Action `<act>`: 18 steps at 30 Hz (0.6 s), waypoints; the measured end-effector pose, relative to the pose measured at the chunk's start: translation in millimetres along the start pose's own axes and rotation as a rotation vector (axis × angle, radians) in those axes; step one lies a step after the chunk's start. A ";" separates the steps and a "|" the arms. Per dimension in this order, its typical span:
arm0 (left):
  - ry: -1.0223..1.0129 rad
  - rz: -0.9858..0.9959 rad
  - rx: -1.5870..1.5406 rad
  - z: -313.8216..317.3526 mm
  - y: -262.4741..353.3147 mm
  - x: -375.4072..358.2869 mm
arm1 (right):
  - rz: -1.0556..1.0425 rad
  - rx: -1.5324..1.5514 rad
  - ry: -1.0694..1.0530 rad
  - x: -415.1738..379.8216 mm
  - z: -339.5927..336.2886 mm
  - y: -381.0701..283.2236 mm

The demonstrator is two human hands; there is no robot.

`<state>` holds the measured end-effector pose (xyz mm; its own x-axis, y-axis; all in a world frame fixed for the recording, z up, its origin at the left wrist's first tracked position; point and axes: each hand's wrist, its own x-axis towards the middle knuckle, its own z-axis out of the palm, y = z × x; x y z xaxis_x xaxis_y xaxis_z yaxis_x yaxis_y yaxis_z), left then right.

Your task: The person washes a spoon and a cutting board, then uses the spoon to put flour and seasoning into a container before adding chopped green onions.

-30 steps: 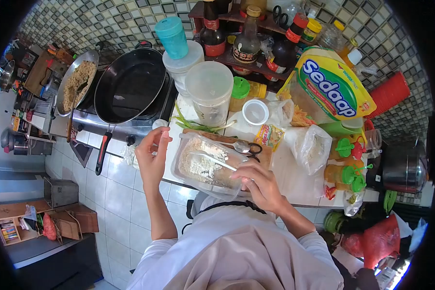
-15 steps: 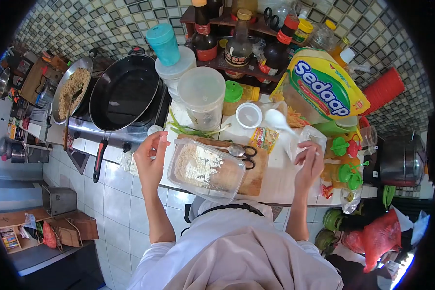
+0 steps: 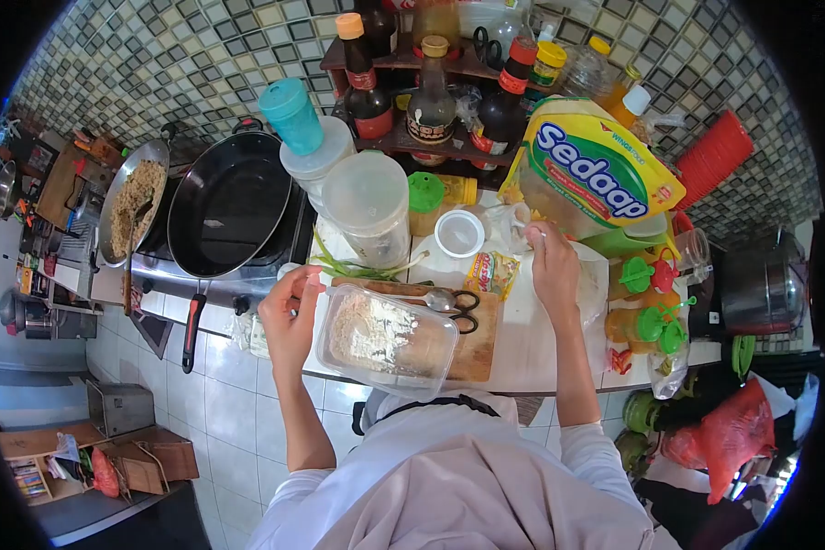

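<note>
My left hand [image 3: 289,302] is raised beside the left corner of a clear plastic container [image 3: 440,353], fingers curled in toward the thumb; whatever may be between them is too small to make out. White flour [image 3: 385,337] and a tan crumbly powder [image 3: 353,321] lie in that container, which rests partly over a wooden cutting board [image 3: 475,359]. Farther right, my right hand [image 3: 555,266] pinches a white spoon [image 3: 521,216], mostly hidden by the fingers, near a crumpled clear plastic bag [image 3: 500,220]. Close by are an open white-rimmed tub [image 3: 459,235] and a yellow seasoning packet [image 3: 492,273].
Black-handled scissors [image 3: 466,312] and a metal spoon [image 3: 438,300] lie on the board. Green onions [image 3: 357,268] are behind it. A black frying pan [image 3: 229,206] and a pan of crumbs [image 3: 137,206] sit at the left. A Sedaap pouch [image 3: 596,165] stands back right.
My right hand has moved left and away from me with the white spoon, toward the plastic bag. My left hand stays by the container. The view has shifted slightly.
</note>
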<state>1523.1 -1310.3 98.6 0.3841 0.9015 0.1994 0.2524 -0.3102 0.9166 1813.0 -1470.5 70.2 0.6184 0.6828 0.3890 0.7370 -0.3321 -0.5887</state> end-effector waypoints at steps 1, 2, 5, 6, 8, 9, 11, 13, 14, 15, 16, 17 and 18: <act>0.002 -0.005 -0.002 0.4 -0.5 -0.5 | 0.005 -0.002 0.002 3.2 2.8 4.8; -0.004 -0.004 -0.002 0.7 -1.9 -0.8 | -0.019 0.020 0.002 6.1 7.7 12.5; -0.004 -0.001 0.000 1.9 -3.9 -0.7 | 0.001 0.083 0.023 4.9 8.1 14.4; -0.002 -0.007 -0.002 2.0 -3.0 -1.0 | 0.042 0.128 0.041 3.9 7.0 12.2; 0.006 -0.015 -0.002 1.6 -3.2 -1.3 | 0.128 0.177 0.060 -2.5 1.6 5.5; 0.004 -0.017 -0.001 1.0 -4.4 -1.6 | 0.218 0.226 0.079 -6.9 -1.1 2.5; 0.000 -0.021 0.001 0.8 -6.0 -2.5 | 0.313 0.318 0.099 -16.2 -5.7 -0.3; -0.007 -0.032 -0.006 1.1 -6.2 -2.4 | 0.412 0.409 0.126 -23.9 -7.4 -1.2; -0.010 -0.031 -0.005 2.2 -5.7 -2.4 | 0.423 0.443 0.150 -26.6 -6.9 -1.8; -0.005 -0.029 -0.004 3.5 -5.0 -2.5 | 0.434 0.476 0.174 -29.0 -6.6 -2.3; 0.001 -0.027 -0.003 4.2 -4.5 -2.5 | 0.435 0.477 0.176 -31.1 -7.1 -2.8; 0.000 -0.025 -0.002 4.4 -4.8 -2.4 | 0.440 0.483 0.188 -33.2 -7.8 -3.3; -0.003 -0.023 -0.012 4.7 -5.4 -2.5 | 0.444 0.489 0.200 -35.0 -8.5 -3.9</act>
<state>1524.9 -1312.3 91.5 0.3814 0.9073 0.1770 0.2502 -0.2856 0.9251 1790.8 -1498.7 65.0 0.9062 0.4013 0.1330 0.2240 -0.1890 -0.9561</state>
